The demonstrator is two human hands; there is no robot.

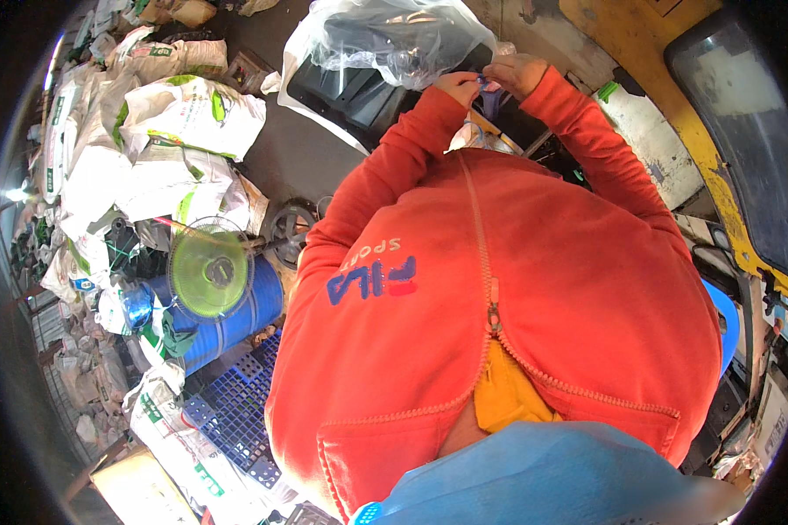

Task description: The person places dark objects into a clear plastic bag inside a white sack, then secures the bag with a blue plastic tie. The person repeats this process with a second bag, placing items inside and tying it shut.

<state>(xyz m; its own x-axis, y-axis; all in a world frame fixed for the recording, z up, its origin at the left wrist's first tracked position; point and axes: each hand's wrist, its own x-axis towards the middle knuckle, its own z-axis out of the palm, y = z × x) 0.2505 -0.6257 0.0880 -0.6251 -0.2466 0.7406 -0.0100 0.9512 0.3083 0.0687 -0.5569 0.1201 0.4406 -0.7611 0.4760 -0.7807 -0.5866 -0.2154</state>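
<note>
Both of my hands are close together at the top of the view, arms stretched out in red sleeves. My left hand [460, 87] is closed, its fingers pinching toward a small bluish-purple item [490, 85] that I cannot make out. On the other side of that item my right hand [518, 75] has its fingers bent and pressed in, partly covering it. Just left of the hands stands a container lined with a clear plastic bag [416, 44], with dark flat pieces [350, 92] inside. A whitish crumpled thing [474, 137] lies below the hands, partly hidden by my jacket.
At the left are piled white sacks [193, 114], a green fan [208, 267], a blue drum [258, 293] and a blue plastic pallet [236, 394]. A yellow machine body [622, 39] with a dark window rises at the right. Behind my right side shows a blue curved seat edge [725, 324].
</note>
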